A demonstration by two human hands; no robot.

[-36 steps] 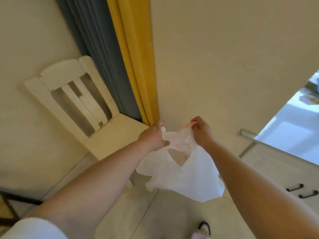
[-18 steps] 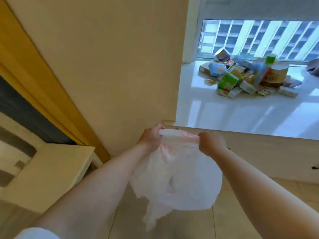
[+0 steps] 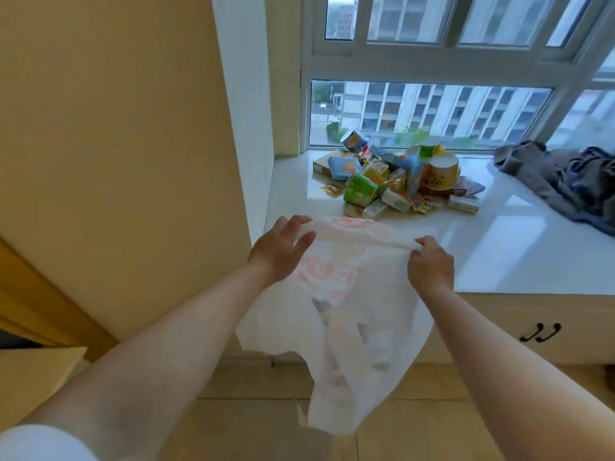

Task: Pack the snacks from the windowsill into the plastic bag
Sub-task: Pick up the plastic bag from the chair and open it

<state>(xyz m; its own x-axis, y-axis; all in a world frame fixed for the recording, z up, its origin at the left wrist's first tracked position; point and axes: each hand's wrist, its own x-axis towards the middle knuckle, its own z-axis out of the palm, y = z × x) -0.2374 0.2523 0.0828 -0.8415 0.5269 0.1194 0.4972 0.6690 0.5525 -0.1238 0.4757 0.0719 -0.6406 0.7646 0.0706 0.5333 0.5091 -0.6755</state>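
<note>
Your left hand and right hand each pinch the plastic bag's top edge, holding it in front of the windowsill. The snacks are piled far back on the windowsill.

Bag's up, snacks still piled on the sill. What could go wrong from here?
1. Both hands, left hand and right hand, hold the plastic bag; freeing one may let its mouth sag.
2. The snack pile is loosely heaped, so pulling one pack may topple others.
3. The grey cloth lies close by.
</note>
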